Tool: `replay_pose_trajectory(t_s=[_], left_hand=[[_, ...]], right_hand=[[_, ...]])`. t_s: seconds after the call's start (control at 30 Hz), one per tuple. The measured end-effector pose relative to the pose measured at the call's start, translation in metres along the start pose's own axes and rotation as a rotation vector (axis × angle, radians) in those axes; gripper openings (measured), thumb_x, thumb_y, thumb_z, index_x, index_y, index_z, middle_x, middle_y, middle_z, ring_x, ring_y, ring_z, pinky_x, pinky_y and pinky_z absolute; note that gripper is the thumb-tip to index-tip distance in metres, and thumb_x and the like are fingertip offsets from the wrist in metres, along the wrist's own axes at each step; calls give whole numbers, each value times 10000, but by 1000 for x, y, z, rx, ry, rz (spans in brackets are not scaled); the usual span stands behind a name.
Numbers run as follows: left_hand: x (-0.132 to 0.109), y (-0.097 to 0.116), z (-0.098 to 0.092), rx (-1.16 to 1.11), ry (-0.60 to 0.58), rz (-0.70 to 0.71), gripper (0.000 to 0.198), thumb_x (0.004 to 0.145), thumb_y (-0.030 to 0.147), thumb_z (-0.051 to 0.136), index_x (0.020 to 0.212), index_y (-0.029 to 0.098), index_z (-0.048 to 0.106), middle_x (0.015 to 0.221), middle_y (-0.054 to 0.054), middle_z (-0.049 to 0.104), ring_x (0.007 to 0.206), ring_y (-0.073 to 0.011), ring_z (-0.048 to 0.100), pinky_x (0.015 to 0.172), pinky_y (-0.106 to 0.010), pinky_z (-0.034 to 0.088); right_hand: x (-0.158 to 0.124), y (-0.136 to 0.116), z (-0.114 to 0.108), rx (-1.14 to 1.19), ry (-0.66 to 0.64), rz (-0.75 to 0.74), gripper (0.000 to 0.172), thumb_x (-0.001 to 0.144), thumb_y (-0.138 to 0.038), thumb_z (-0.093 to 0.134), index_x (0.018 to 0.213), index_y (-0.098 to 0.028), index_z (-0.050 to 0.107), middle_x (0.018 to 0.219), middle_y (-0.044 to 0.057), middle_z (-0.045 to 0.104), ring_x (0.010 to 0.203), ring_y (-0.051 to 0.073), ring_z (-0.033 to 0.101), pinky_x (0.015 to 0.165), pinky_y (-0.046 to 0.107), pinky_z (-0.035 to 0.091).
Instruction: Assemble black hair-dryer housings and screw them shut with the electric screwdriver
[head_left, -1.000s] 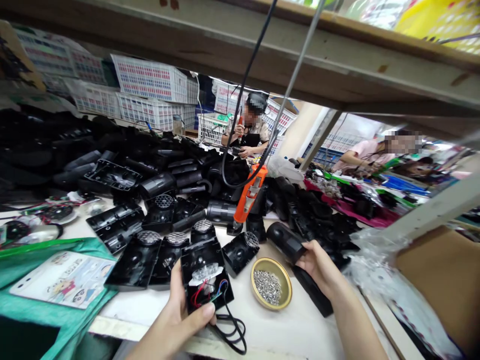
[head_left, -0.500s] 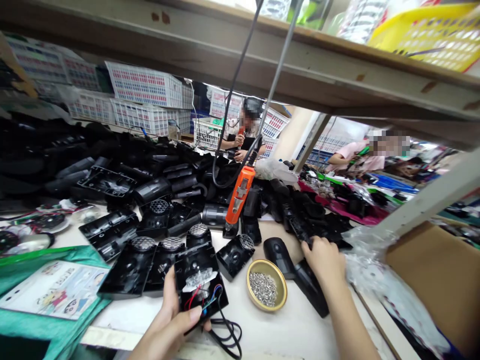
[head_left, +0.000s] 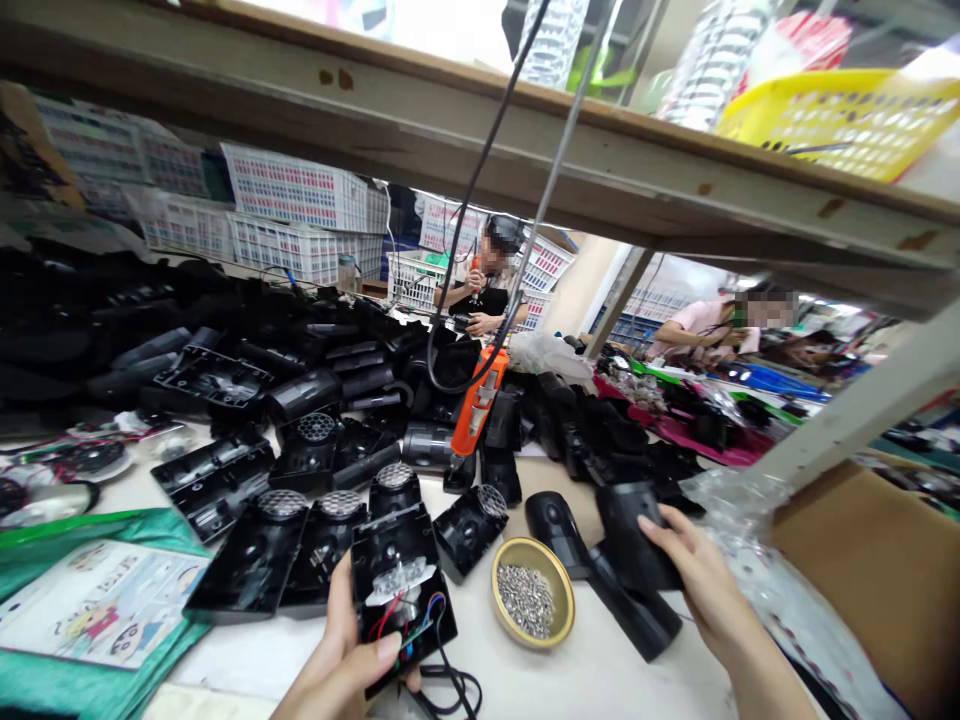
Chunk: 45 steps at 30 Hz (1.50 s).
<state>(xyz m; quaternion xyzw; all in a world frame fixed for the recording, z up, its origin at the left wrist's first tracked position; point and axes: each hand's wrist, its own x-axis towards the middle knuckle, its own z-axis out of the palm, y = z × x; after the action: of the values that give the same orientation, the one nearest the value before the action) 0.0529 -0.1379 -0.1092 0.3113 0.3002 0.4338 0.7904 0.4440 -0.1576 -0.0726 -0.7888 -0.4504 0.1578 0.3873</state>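
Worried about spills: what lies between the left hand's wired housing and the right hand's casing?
In the head view, a bowl of small metal screws stands between the wired housing and the casing, then a black shell nearer the casing.

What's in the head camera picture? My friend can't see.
A person's left hand holds an open black casing with colored wires, and the right hand holds a curved black shell. Between them, a bowl of metal pieces sits on the table, with black parts heaped behind.
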Motion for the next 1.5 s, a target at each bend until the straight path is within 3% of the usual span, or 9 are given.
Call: replay_pose_trajectory(t_s=[0.17,0.33,0.53,0.7,0.97,1.07,1.23,1.33,1.5], left_hand=[[-1,0,0,19,24,-29,1234,767,479,862,1600,442,-47,968,11,735,713,-216,686,807,-357,496],[-2,2,2,30,64,-97,1243,730,499,879,1591,462,-16,982,25,728,732,-214,679,878,-365,502],[2,-7,-7,58,33,-23,1185,775,494,841,1590,451,-19,1028,-10,748,696,-228,710,796,-381,529],[25,-32,-34,-2,205,92,1300,578,393,946,1583,479,126,1355,-6,684,1305,-371,599,1073,-445,494],[18,-19,-27,-56,166,25,965,753,532,842,1581,416,360,1414,-43,688,1448,-398,482,1124,-522,463],[3,-4,-9,-166,104,-92,861,878,735,606,1616,393,326,1440,-80,678,1416,-366,532,1072,-540,485],[-3,2,23,-243,171,-139,1025,817,851,540,1653,345,232,1396,-120,712,1357,-369,590,1072,-507,486],[1,-8,32,-244,195,27,1027,800,827,593,1641,470,123,1507,-58,634,1377,-354,580,1110,-499,465],[5,-30,35,-209,129,184,1129,736,857,640,1649,394,164,1535,-90,602,1429,-378,527,1164,-482,435]], right_hand=[[-11,7,3,-182,-103,-2,511,834,-671,523,950,-206,699,863,93,778,813,309,758,700,383,606],[-24,1,21,-563,170,-79,524,891,-459,484,1234,-95,639,1225,245,676,1146,439,618,976,560,481],[-56,-16,57,-823,186,-155,453,1009,-386,448,1259,-67,651,1245,272,676,1106,450,638,881,541,500],[-60,-10,62,-912,163,-84,470,957,-329,576,1354,-78,587,1230,262,703,1117,427,676,825,496,549],[-32,-21,14,-636,125,19,599,845,-433,654,1330,-84,615,1188,219,763,1079,405,738,883,503,610],[-47,-47,7,-177,101,-22,681,850,-585,610,1362,-137,602,1319,170,727,1192,313,718,970,389,614],[-113,-102,54,452,-76,-74,716,747,-491,809,1392,-231,639,1413,102,679,1284,323,662,1023,383,600],[-142,-120,91,440,-157,-128,769,736,-435,832,1450,-257,607,1457,76,645,1234,344,689,1040,436,598],[-160,-131,126,324,-77,-218,794,765,-451,835,1485,-242,576,1373,86,694,1187,375,707,1069,512,577]])
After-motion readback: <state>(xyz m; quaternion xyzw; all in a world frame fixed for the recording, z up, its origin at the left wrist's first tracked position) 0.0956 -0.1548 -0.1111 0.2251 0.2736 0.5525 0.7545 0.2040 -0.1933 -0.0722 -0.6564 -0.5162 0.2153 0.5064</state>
